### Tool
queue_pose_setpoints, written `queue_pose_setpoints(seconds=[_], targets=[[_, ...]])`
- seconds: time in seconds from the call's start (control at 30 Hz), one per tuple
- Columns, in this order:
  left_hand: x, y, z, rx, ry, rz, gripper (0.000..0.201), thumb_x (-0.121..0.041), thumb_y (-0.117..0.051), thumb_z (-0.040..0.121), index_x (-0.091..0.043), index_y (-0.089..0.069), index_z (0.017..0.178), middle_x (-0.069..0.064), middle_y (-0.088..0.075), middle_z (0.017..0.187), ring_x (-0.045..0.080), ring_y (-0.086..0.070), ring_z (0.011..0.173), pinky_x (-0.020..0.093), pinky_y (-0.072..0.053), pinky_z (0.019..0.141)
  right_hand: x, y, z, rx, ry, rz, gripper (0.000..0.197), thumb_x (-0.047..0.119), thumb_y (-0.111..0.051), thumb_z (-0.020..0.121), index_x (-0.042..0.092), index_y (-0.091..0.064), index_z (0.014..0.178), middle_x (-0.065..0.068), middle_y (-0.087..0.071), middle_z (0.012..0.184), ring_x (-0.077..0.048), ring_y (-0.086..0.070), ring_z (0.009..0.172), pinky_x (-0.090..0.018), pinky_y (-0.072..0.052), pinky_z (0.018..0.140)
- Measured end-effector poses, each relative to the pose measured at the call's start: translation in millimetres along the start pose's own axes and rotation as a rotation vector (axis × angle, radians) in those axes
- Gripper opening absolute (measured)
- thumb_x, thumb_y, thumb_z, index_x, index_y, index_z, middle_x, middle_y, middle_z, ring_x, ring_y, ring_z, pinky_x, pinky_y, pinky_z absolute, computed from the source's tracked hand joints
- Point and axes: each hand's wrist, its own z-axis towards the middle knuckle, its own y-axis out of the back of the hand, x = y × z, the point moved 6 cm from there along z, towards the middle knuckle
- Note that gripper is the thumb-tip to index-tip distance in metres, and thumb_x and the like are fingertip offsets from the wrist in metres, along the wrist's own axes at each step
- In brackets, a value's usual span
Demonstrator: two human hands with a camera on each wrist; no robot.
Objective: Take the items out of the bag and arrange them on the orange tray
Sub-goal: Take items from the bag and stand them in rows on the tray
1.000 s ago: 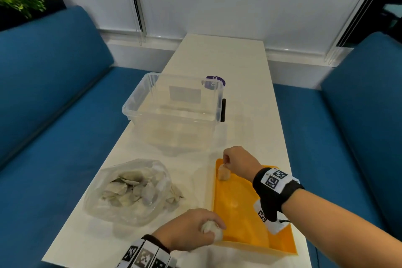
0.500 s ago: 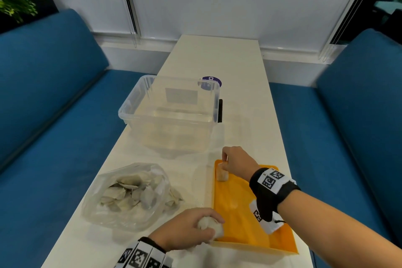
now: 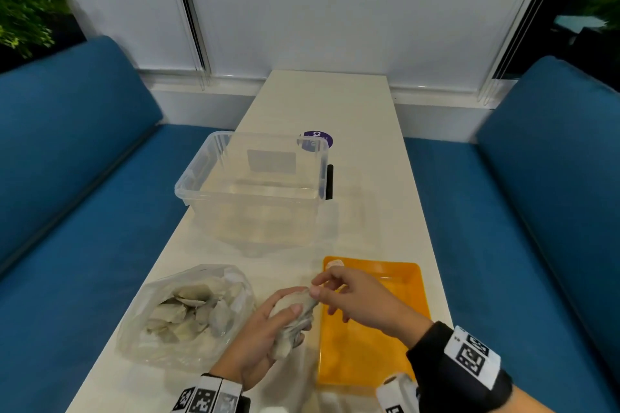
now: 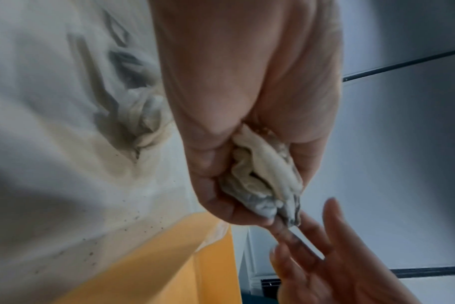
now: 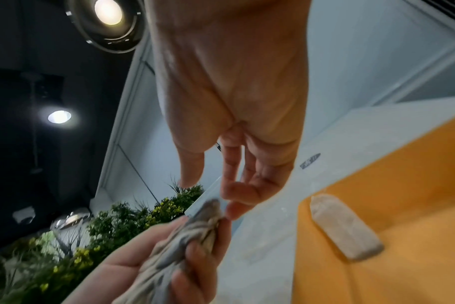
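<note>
My left hand [image 3: 285,322] grips a bunch of pale, crinkled pieces [image 3: 303,300] just left of the orange tray [image 3: 369,345]. In the left wrist view the bunch [image 4: 260,176] fills the curled fingers. My right hand [image 3: 318,285] reaches over from the tray side. Its fingertips [image 5: 231,214] touch the tip of the bunch [image 5: 208,207], with the thumb held apart. One pale piece [image 3: 333,264] lies in the tray's far left corner and shows clearly in the right wrist view [image 5: 346,226]. The clear plastic bag [image 3: 188,312] lies left of my hands with several pieces inside.
A clear plastic box [image 3: 255,184] stands behind the bag and tray, with a purple round sticker [image 3: 317,139] on the table beyond it. The narrow white table [image 3: 369,178] runs between two blue sofas [image 3: 67,211]. A plant stands at the far left.
My right hand left a piece in the tray's far left corner and came back to the bunch. My left hand rose and turned the bunch towards it.
</note>
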Motion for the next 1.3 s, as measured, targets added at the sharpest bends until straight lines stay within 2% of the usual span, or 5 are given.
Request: queue_pose_setpoints(seconds=[0.43, 0.6, 0.77, 0.9, 1.3], targets=[[-14, 0, -1, 0.007, -0.096, -0.036, 0.035, -0.012, -0.067, 0.068, -0.007, -0.057, 0.101, 0.007, -0.062, 0.073, 0.013, -0.058, 0.063, 0.023, -0.046, 0.058, -8, -10, -6, 0.042, -0.030, 0.271, 0.024, 0.019, -0.067, 0.085, 0.017, -0.043, 0.089, -0.008, -0.058, 0.086, -0.017, -0.062, 0.068, -0.027, -0.053, 0.064], [-17, -4, -2, 0.020, -0.094, 0.057, 0.024, -0.018, -0.066, 0.071, -0.009, -0.061, 0.093, 0.008, -0.062, 0.077, 0.013, -0.057, 0.067, 0.023, -0.045, 0.059, 0, -11, -9, 0.082, 0.016, 0.040, 0.034, 0.040, -0.054, 0.091, 0.033, -0.042, 0.122, -0.006, -0.065, 0.099, -0.015, -0.066, 0.078, -0.026, -0.056, 0.069], [-19, -7, -2, 0.000, -0.094, 0.117, 0.008, -0.001, -0.057, 0.087, -0.007, -0.062, 0.090, 0.009, -0.061, 0.079, 0.014, -0.055, 0.064, 0.022, -0.042, 0.055, 10, 1, -5, -0.136, 0.232, -0.272, 0.009, 0.036, -0.056, 0.090, 0.033, -0.062, 0.097, 0.009, -0.057, 0.100, -0.006, -0.052, 0.097, -0.024, -0.048, 0.086], [-21, -3, -1, -0.030, -0.095, 0.152, 0.010, -0.002, -0.056, 0.088, -0.007, -0.063, 0.092, 0.013, -0.060, 0.090, 0.016, -0.056, 0.070, 0.021, -0.046, 0.056, 18, 12, -3, -0.235, 0.288, -0.418, 0.011, 0.027, -0.056, 0.091, 0.023, -0.065, 0.096, 0.011, -0.053, 0.090, -0.002, -0.046, 0.083, -0.009, -0.037, 0.070], [-32, 34, -11, -0.225, -0.169, 0.150, 0.018, -0.010, -0.065, 0.083, -0.010, -0.066, 0.101, 0.009, -0.062, 0.081, 0.017, -0.058, 0.074, 0.027, -0.047, 0.063, 9, -35, 40, 0.079, 0.245, -0.814, 0.025, 0.020, -0.053, 0.093, 0.013, -0.060, 0.116, -0.008, -0.057, 0.117, -0.024, -0.049, 0.112, -0.033, -0.040, 0.090]])
